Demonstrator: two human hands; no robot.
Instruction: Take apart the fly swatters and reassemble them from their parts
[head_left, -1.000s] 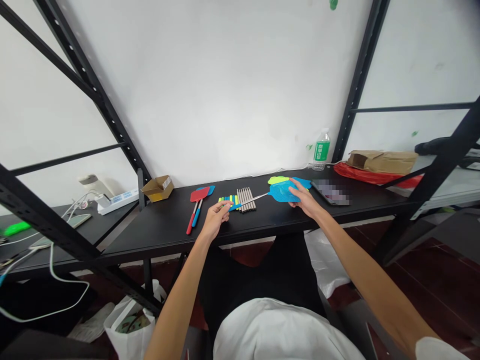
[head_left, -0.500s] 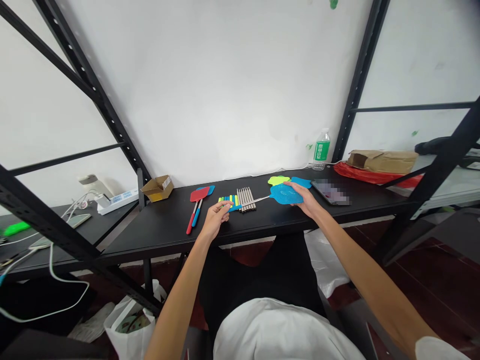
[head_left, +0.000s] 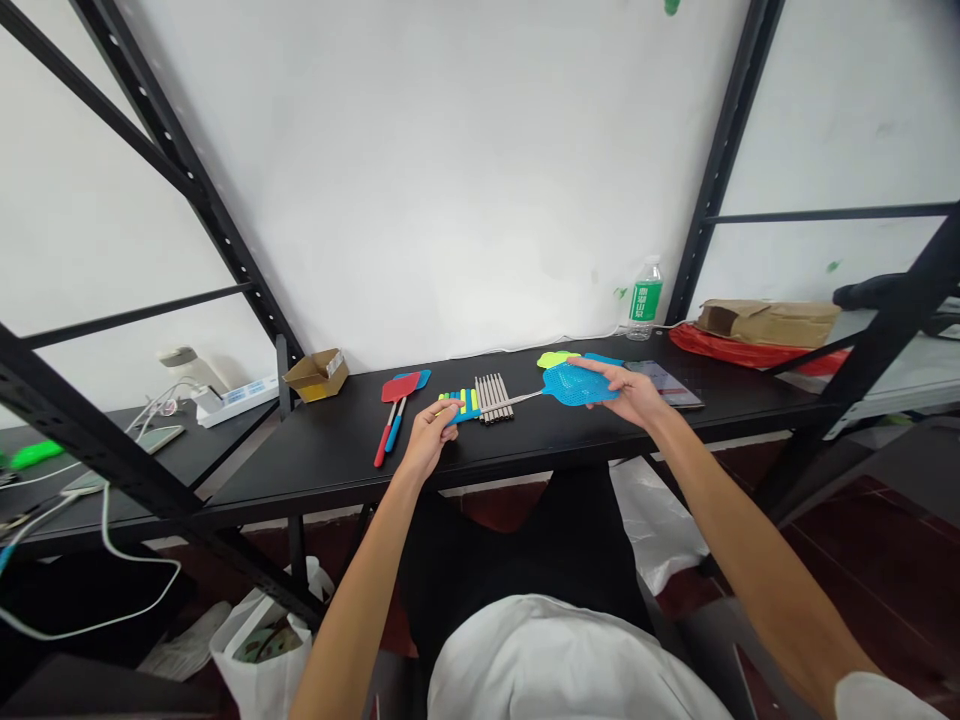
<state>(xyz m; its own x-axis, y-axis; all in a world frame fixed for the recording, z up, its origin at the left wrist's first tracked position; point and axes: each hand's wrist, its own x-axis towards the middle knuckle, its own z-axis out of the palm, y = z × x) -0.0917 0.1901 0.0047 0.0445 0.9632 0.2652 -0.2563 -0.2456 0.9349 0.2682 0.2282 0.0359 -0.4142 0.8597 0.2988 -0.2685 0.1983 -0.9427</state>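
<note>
A blue fly swatter is held crosswise above the table, its mesh head point(head_left: 574, 384) at the right and its metal rod pointing left. My left hand point(head_left: 430, 437) is closed on the blue handle end. My right hand point(head_left: 636, 396) grips the outer edge of the head, fingers on top. Under the rod lies a row of metal telescopic rods point(head_left: 493, 388) with blue and yellow grips point(head_left: 468, 398). Behind the head lie a yellow-green swatter head point(head_left: 556, 359) and another blue one, partly covered. Left of my left hand rest a red fly swatter point(head_left: 399, 388) and a blue fly swatter point(head_left: 397, 428).
An open cardboard box point(head_left: 316, 376) stands at the table's left. At the right are a phone point(head_left: 671, 385), partly behind my right hand, a water bottle point(head_left: 645, 298) and a brown package point(head_left: 772, 322) on red plastic. Black shelf posts point(head_left: 731, 150) flank the table.
My right hand has shifted slightly right along the swatter head, its fingers now lying straighter across the edge. The head has tilted a little. My left hand keeps its hold on the handle.
</note>
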